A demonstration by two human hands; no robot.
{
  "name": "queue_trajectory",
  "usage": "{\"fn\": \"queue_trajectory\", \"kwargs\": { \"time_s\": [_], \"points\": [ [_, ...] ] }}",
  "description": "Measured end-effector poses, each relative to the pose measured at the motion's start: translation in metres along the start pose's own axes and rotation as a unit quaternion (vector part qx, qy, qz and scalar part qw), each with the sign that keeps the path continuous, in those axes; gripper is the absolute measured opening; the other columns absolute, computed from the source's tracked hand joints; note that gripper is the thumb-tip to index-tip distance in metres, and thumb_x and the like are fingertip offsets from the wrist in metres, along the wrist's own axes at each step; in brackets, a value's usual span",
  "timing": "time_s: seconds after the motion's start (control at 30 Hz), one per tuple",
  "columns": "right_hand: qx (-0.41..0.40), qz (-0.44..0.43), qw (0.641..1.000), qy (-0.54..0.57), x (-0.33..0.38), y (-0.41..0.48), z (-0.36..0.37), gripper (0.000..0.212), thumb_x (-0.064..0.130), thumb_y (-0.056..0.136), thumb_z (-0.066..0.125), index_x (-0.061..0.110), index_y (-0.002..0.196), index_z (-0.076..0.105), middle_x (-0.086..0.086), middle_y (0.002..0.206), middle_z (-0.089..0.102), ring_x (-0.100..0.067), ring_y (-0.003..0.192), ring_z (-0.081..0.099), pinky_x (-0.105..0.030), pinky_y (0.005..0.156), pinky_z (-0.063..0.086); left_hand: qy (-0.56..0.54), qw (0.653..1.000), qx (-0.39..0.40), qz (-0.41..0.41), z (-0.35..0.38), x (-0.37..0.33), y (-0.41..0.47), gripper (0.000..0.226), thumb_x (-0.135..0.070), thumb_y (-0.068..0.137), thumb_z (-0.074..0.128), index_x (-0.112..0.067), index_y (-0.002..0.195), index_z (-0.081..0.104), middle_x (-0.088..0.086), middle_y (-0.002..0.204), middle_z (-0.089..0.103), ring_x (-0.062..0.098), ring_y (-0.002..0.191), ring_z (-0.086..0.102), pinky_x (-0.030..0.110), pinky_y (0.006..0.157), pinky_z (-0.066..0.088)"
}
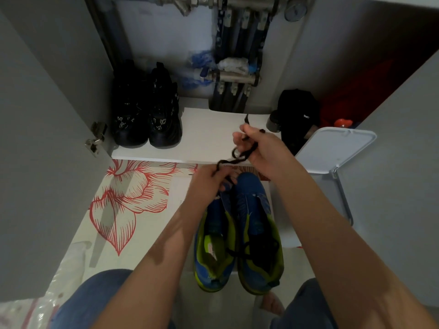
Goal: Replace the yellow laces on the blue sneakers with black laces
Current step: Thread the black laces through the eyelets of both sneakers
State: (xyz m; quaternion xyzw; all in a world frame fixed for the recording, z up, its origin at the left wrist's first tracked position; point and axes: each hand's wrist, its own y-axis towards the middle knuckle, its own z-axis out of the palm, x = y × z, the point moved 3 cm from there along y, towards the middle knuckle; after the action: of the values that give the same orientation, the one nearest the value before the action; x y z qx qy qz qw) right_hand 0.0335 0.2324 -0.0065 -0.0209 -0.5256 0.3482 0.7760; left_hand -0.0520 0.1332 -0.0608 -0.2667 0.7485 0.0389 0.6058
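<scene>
Head view | open cabinet shelf point(204, 141) holds black shoes point(147, 110) | black lace point(228, 161) runs between both hands above blue sneakers point(240, 233) | left hand point(209, 182) pinches one end; right hand point(263, 150) grips bunched loops

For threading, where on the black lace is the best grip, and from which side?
Probably the free end of the black lace, poking up past the right hand: pinch it from above. It stands clear and upright, while the rest sags in loops to the left hand.
</scene>
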Motion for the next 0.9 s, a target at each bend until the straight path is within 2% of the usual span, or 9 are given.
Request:
{"fn": "queue_trajectory", "kwargs": {
  "time_s": [0.1, 0.2, 0.37, 0.5, 0.57, 0.63, 0.73, 0.83, 0.9],
  "points": [
    [-0.048, -0.001, 0.964, -0.262, -0.016, 0.002, -0.018, 0.016, 0.01, 0.093, 0.056, 0.0, 0.105, 0.058, -0.007, 0.081, 0.061, -0.013, 0.06, 0.055, -0.013, 0.041, 0.041, -0.077, 0.993, -0.088, -0.011, -0.019, 0.001, 0.006, 0.023, -0.013, 0.096, 0.047, -0.012, 0.089, 0.069, 0.012, 0.075, 0.066, -0.004, 0.044, 0.048, 0.014, 0.051, 0.037],
    [0.0, 0.006, 0.865, -0.502, -0.027, 0.001, -0.019, 0.022, 0.008, 0.09, 0.058, 0.002, 0.109, 0.064, -0.001, 0.079, 0.059, -0.005, 0.061, 0.049, -0.004, 0.04, 0.035, -0.133, 0.986, -0.094, -0.026, -0.022, -0.003, 0.001, 0.022, -0.014, 0.097, 0.047, -0.011, 0.1, 0.068, 0.012, 0.088, 0.068, -0.003, 0.049, 0.049, 0.013, 0.051, 0.037],
    [0.119, 0.004, 0.78, -0.614, -0.05, -0.004, -0.01, 0.023, -0.004, 0.083, 0.057, 0.0, 0.104, 0.068, -0.011, 0.094, 0.064, -0.015, 0.081, 0.055, -0.011, 0.061, 0.04, -0.187, 0.98, -0.067, -0.009, -0.018, -0.015, -0.006, 0.023, -0.01, 0.096, 0.048, 0.001, 0.109, 0.064, 0.011, 0.094, 0.07, -0.003, 0.042, 0.051, 0.006, 0.045, 0.039],
    [0.103, -0.03, 0.796, -0.595, -0.061, 0.002, -0.012, 0.015, -0.002, 0.08, 0.068, -0.001, 0.094, 0.071, -0.013, 0.092, 0.068, -0.015, 0.077, 0.058, -0.013, 0.065, 0.048, -0.19, 0.98, -0.055, -0.017, -0.017, -0.015, -0.005, 0.022, -0.005, 0.095, 0.05, 0.001, 0.11, 0.064, 0.01, 0.092, 0.068, -0.003, 0.042, 0.051, 0.007, 0.042, 0.039],
    [0.069, -0.066, 0.791, -0.605, -0.061, 0.009, -0.018, 0.007, 0.0, 0.081, 0.066, -0.003, 0.084, 0.071, -0.019, 0.084, 0.067, -0.024, 0.074, 0.057, -0.027, 0.068, 0.049, -0.165, 0.983, -0.076, -0.015, -0.02, -0.008, 0.001, 0.024, -0.002, 0.092, 0.054, -0.001, 0.114, 0.062, 0.009, 0.093, 0.067, -0.002, 0.055, 0.057, 0.006, 0.048, 0.043],
    [0.042, -0.071, 0.826, -0.557, -0.06, 0.011, -0.025, 0.008, -0.001, 0.082, 0.066, -0.005, 0.088, 0.071, -0.019, 0.078, 0.064, -0.022, 0.067, 0.054, -0.025, 0.062, 0.045, -0.095, 0.989, -0.105, -0.042, -0.024, 0.008, 0.006, 0.032, 0.001, 0.088, 0.058, -0.004, 0.12, 0.06, 0.009, 0.094, 0.065, 0.01, 0.074, 0.059, 0.007, 0.054, 0.045],
    [-0.001, -0.033, 0.899, -0.436, -0.06, 0.012, -0.036, 0.011, -0.001, 0.081, 0.069, -0.007, 0.09, 0.065, -0.021, 0.083, 0.064, -0.016, 0.058, 0.056, -0.024, 0.061, 0.051, 0.028, 0.989, -0.107, -0.098, -0.019, 0.033, 0.006, 0.031, -0.004, 0.087, 0.059, -0.01, 0.117, 0.062, 0.011, 0.102, 0.065, 0.02, 0.085, 0.059, 0.017, 0.06, 0.044],
    [0.005, 0.023, 0.914, -0.404, -0.067, 0.011, -0.044, 0.01, 0.011, 0.085, 0.068, 0.014, 0.081, 0.058, -0.013, 0.08, 0.066, -0.007, 0.059, 0.061, -0.018, 0.051, 0.046, 0.1, 0.99, -0.07, -0.065, -0.006, 0.037, 0.006, 0.022, -0.008, 0.084, 0.062, -0.012, 0.104, 0.071, 0.009, 0.104, 0.068, 0.023, 0.096, 0.064, 0.026, 0.077, 0.049],
    [0.02, 0.065, 0.921, -0.384, -0.071, 0.01, -0.047, 0.011, 0.017, 0.087, 0.066, 0.011, 0.093, 0.06, -0.009, 0.082, 0.067, -0.011, 0.067, 0.064, -0.018, 0.048, 0.04, 0.092, 0.991, -0.069, -0.062, -0.002, 0.036, 0.006, 0.018, -0.011, 0.084, 0.064, -0.013, 0.099, 0.074, 0.008, 0.099, 0.07, 0.024, 0.094, 0.065, 0.034, 0.085, 0.053]
  ]
}}
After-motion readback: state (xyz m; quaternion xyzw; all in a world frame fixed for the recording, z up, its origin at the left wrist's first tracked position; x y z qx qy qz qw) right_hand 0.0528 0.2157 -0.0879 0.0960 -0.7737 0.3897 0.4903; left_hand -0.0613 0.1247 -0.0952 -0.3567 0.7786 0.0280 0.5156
